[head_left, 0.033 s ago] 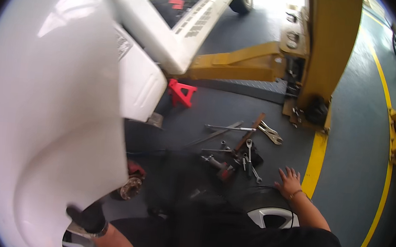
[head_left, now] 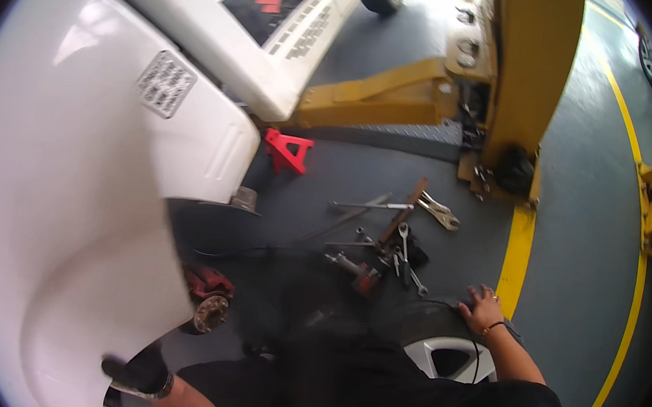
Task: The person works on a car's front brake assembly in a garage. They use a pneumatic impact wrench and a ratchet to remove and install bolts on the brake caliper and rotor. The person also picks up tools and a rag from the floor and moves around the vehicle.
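My left hand [head_left: 139, 371], in a black glove, grips the lower wheel-arch edge of a white fender [head_left: 93, 259]. Its thumb lies across the outer side; the fingertips are hidden behind the panel. Bare and with fingers spread, my right hand [head_left: 482, 310] rests at the top of a black tyre [head_left: 428, 320] with a silver rim [head_left: 423, 354]. A thin dark cable crosses the wheel beside that hand. Between my arms, past the fender's edge, sit a rusty wheel hub [head_left: 211, 315] and a red brake caliper [head_left: 210, 281].
Ahead on the grey floor lie locking pliers [head_left: 440, 211], a ratchet [head_left: 403, 246], an impact wrench [head_left: 359, 271] and other tools. Beyond them stand a red jack stand [head_left: 287, 152] and a yellow lift arm [head_left: 376, 92] with its post [head_left: 531, 74].
My right hand has come down onto the tyre, its fingers less raised than before. My left hand stays at the fender edge. The whole view has shifted slightly.
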Demonstrator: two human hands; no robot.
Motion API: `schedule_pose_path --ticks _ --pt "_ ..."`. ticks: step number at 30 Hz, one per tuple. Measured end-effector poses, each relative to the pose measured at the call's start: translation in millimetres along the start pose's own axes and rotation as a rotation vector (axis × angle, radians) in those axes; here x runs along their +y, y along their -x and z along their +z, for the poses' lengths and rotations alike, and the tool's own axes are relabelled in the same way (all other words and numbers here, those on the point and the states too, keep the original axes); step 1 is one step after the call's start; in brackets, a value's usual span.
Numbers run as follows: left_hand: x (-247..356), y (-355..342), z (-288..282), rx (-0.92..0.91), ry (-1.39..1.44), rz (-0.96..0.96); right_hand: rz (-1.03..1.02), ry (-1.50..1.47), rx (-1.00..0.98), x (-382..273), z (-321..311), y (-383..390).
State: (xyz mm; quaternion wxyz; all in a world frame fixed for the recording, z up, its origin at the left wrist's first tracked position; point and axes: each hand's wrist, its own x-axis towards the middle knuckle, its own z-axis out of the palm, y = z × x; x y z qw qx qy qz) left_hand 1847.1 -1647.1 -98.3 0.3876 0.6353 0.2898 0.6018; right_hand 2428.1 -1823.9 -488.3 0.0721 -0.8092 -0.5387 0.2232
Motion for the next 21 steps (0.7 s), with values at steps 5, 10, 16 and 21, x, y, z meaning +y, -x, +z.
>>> schedule_pose_path --ticks 5,10,16,21 --pt "38.7 5.2 53.6 -0.136 0.085 -0.018 -0.035 0.014 -0.097 17.2 -21.1 58.9" --pt "64.7 8.2 100.8 -0.178 0.077 -0.017 -0.094 -0.076 -0.043 31.2 -9.0 48.4" --pt "131.3 43.1 151.8 -0.302 0.041 0.068 -0.165 -0.138 -0.066 33.9 3.0 44.8" --pt "146.1 114.0 194.7 -0.030 0.151 0.434 -0.189 -0.077 -0.048 69.8 31.6 43.1"
